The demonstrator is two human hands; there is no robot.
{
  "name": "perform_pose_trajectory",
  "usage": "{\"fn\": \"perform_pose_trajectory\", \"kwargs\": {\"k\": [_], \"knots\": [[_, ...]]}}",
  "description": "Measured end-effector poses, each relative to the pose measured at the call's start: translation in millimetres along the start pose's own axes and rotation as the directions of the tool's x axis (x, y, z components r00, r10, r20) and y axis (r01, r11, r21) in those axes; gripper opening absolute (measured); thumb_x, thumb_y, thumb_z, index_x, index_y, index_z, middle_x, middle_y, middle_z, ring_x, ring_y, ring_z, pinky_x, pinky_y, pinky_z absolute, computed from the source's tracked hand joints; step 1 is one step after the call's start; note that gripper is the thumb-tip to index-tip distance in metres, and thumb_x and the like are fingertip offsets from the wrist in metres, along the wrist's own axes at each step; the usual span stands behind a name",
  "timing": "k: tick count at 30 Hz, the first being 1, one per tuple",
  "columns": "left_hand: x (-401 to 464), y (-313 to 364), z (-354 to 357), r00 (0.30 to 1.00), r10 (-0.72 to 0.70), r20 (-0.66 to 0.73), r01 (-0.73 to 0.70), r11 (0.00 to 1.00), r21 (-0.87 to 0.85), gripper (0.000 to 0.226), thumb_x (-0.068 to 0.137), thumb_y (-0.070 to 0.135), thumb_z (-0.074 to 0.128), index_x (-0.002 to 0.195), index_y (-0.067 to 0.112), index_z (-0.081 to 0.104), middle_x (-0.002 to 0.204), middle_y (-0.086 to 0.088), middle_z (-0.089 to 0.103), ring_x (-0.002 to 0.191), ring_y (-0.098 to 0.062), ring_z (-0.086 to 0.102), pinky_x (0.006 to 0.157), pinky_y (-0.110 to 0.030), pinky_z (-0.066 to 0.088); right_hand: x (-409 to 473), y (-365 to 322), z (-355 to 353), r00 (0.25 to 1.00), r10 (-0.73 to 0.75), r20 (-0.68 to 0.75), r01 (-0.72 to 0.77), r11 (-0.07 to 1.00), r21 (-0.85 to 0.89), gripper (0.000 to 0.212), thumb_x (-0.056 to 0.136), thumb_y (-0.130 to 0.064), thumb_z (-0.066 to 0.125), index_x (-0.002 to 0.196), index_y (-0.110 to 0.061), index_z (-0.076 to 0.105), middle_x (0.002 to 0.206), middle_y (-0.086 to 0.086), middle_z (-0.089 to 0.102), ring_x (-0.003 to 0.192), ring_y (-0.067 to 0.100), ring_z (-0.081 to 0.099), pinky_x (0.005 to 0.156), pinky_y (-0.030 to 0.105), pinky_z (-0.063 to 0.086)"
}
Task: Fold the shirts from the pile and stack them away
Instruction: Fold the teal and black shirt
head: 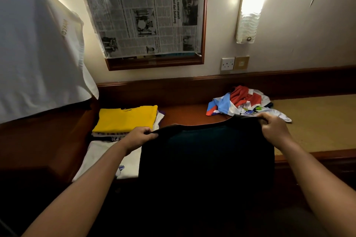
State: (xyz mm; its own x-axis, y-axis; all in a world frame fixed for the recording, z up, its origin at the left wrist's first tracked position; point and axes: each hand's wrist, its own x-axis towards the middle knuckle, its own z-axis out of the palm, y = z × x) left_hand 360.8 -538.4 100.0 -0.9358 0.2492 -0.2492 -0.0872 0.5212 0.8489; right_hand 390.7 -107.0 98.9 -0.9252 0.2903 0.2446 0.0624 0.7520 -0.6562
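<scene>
A dark, nearly black shirt (206, 156) hangs in front of me above the wooden desk (183, 113). My left hand (137, 137) grips its upper left edge, and my right hand (274, 127) grips the upper right edge, so the neckline sags between them. On the desk at the left sits a stack of folded shirts with a yellow shirt (125, 118) on top. A crumpled pile of shirts (244, 103) in white, blue and red lies at the back right, just beyond my right hand.
A white cloth (107, 158) lies on the desk under the stack and hangs over the front edge. A large white towel (36, 52) drapes at the left. A newspaper-covered mirror (150, 11), a wall socket (227, 63) and a lamp (250, 5) are on the wall.
</scene>
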Motion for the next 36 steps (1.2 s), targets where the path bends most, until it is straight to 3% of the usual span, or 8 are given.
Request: {"fn": "perform_pose_trajectory", "kwargs": {"k": [6, 10, 13, 16, 20, 24, 29, 36], "knots": [[30.2, -5.6, -0.6, 0.996, 0.063, 0.070, -0.078, 0.966, 0.245, 0.032, 0.092, 0.035, 0.062, 0.112, 0.010, 0.064, 0.099, -0.004, 0.063, 0.092, -0.019, 0.060, 0.075, -0.030, 0.047, 15.7, 13.1, 11.9, 0.997, 0.037, -0.066, -0.052, 0.967, -0.249, 0.019, 0.096, -0.015, 0.049, 0.092, -0.003, 0.063, 0.095, 0.024, 0.065, 0.091, 0.040, 0.059, 0.065, 0.035, 0.036], [61.9, -4.3, -4.1, 0.994, 0.112, 0.013, -0.108, 0.906, 0.410, 0.018, 0.092, 0.022, 0.055, 0.075, 0.016, 0.058, 0.069, -0.003, 0.054, 0.070, -0.022, 0.051, 0.055, -0.026, 0.035, 47.1, 25.0, 26.3, 0.997, 0.055, -0.054, -0.065, 0.977, -0.202, 0.018, 0.096, -0.013, 0.051, 0.091, -0.002, 0.063, 0.089, 0.024, 0.065, 0.086, 0.040, 0.058, 0.063, 0.034, 0.034], [103.4, -6.1, -11.5, 0.981, 0.154, -0.122, -0.063, 0.835, 0.547, 0.013, 0.092, 0.011, 0.048, 0.085, 0.006, 0.058, 0.069, -0.007, 0.050, 0.068, -0.025, 0.045, 0.052, -0.032, 0.027, 83.4, 32.4, 44.4, 0.998, 0.056, -0.039, -0.060, 0.990, -0.129, 0.016, 0.096, -0.011, 0.052, 0.095, -0.001, 0.065, 0.088, 0.022, 0.064, 0.088, 0.040, 0.059, 0.066, 0.033, 0.033], [156.9, -18.7, -17.6, 0.958, 0.119, -0.261, 0.045, 0.835, 0.549, 0.013, 0.093, 0.007, 0.046, 0.093, 0.007, 0.059, 0.075, -0.010, 0.052, 0.070, -0.028, 0.047, 0.058, -0.031, 0.028, 129.1, 39.5, 65.2, 0.996, 0.029, 0.085, -0.022, 0.997, -0.079, 0.012, 0.094, -0.010, 0.055, 0.084, -0.010, 0.062, 0.081, 0.014, 0.062, 0.085, 0.033, 0.059, 0.068, 0.031, 0.033], [222.3, -37.1, -22.7, 0.946, 0.020, -0.325, 0.149, 0.862, 0.485, 0.021, 0.095, 0.011, 0.047, 0.078, 0.004, 0.055, 0.070, -0.016, 0.053, 0.067, -0.030, 0.047, 0.056, -0.035, 0.026, 194.7, 50.6, 87.0, 0.945, 0.072, 0.319, -0.058, 0.997, -0.055, 0.008, 0.086, -0.008, 0.060, 0.085, -0.013, 0.067, 0.083, 0.004, 0.064, 0.081, 0.022, 0.059, 0.072, 0.033, 0.043], [273.7, -56.8, -23.7, 0.940, -0.022, -0.342, 0.199, 0.847, 0.493, 0.020, 0.097, 0.017, 0.049, 0.081, 0.008, 0.058, 0.083, -0.022, 0.062, 0.077, -0.037, 0.055, 0.059, -0.036, 0.033, 248.0, 70.7, 122.4, 0.863, 0.163, 0.477, -0.065, 0.974, -0.216, 0.014, 0.084, -0.004, 0.055, 0.086, -0.009, 0.068, 0.083, 0.010, 0.064, 0.073, 0.020, 0.057, 0.059, 0.026, 0.042], [324.0, -65.6, -20.5, 0.919, -0.034, -0.392, 0.285, 0.745, 0.603, 0.030, 0.097, 0.038, 0.048, 0.092, 0.013, 0.063, 0.090, -0.017, 0.065, 0.083, -0.036, 0.058, 0.058, -0.034, 0.037, 291.1, 102.5, 172.5, 0.872, 0.190, 0.450, -0.040, 0.946, -0.323, 0.018, 0.082, 0.001, 0.054, 0.092, -0.003, 0.068, 0.092, 0.019, 0.067, 0.087, 0.035, 0.060, 0.072, 0.033, 0.045], [408.9, -61.0, -42.8, 0.915, -0.009, -0.403, 0.321, 0.619, 0.717, 0.036, 0.099, 0.042, 0.044, 0.096, 0.010, 0.060, 0.093, -0.017, 0.064, 0.085, -0.034, 0.058, 0.061, -0.033, 0.038, 369.3, 118.6, 221.2, 0.921, 0.205, 0.330, -0.076, 0.928, -0.365, 0.014, 0.090, -0.011, 0.059, 0.088, 0.001, 0.065, 0.092, 0.028, 0.065, 0.086, 0.042, 0.060, 0.076, 0.041, 0.048]]}}
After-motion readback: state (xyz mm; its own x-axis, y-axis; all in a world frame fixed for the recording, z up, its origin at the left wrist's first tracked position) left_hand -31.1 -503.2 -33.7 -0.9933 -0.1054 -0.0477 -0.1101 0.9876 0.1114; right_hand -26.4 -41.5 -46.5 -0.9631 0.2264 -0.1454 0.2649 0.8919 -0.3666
